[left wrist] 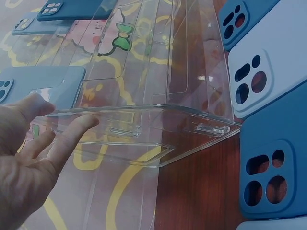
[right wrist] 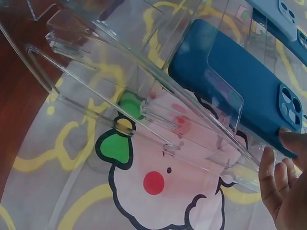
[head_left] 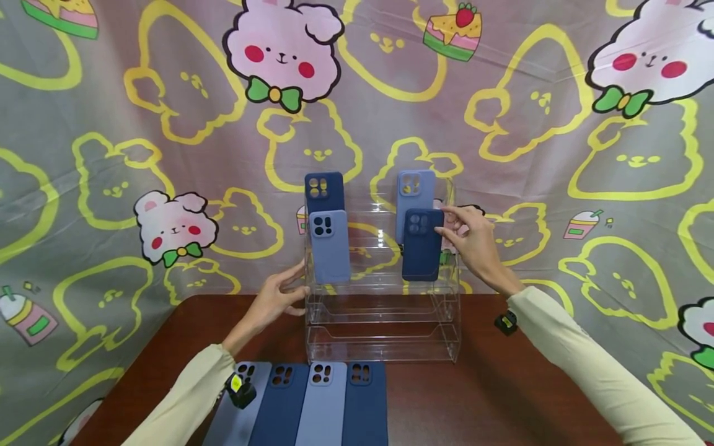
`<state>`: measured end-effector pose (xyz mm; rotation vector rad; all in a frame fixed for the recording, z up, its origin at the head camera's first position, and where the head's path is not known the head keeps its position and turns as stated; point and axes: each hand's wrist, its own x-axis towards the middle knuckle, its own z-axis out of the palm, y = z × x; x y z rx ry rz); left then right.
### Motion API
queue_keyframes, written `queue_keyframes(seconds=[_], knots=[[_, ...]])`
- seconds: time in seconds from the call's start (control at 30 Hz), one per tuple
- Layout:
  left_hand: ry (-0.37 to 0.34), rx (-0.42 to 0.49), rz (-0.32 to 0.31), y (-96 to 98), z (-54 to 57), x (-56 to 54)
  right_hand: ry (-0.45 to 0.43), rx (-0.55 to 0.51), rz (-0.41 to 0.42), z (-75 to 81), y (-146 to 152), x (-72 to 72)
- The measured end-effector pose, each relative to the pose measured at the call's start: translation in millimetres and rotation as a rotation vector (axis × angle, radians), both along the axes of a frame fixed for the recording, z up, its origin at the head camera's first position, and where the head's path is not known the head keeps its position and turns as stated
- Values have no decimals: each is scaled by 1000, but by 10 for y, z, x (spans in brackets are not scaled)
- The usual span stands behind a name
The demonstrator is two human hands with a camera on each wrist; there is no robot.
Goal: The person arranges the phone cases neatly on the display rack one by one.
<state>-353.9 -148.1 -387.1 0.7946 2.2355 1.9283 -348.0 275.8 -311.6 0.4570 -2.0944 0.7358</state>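
My right hand (head_left: 474, 241) pinches the upper right edge of a dark blue phone case (head_left: 422, 254), its thumb by the camera cutout in the right wrist view. This case stands upright in a tier of the clear stepped stand (head_left: 385, 341), in front of a light blue phone case (head_left: 415, 186). At the stand's left side is my left hand (head_left: 277, 294), fingers spread and loosely bent; in the left wrist view its fingertips (left wrist: 88, 120) are right at the clear side panel. On the left tiers, a light blue case (head_left: 331, 254) stands before a dark blue one (head_left: 325, 189).
Several phone cases (head_left: 365, 409), light and dark blue by turns, lie in a row on the brown table (head_left: 480, 402) before the stand. A patterned cloth (head_left: 385, 124) hangs behind. The stand's two lower front tiers hold no case.
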Motion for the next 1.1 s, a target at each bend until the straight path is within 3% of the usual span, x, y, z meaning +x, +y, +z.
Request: queue_keyframes(seconds=[0.33, 0.7, 0.9, 1.1], knots=[[-21, -8, 40, 0, 42, 34, 15, 1, 29, -24, -29, 42], [-71, 10, 74, 20, 69, 34, 74, -72, -39, -151, -109, 227], [-59, -1, 84, 5, 69, 47, 103, -10, -21, -425, -215, 384], [-44, -8, 75, 16, 51, 39, 58, 46, 27, -765, -323, 585]])
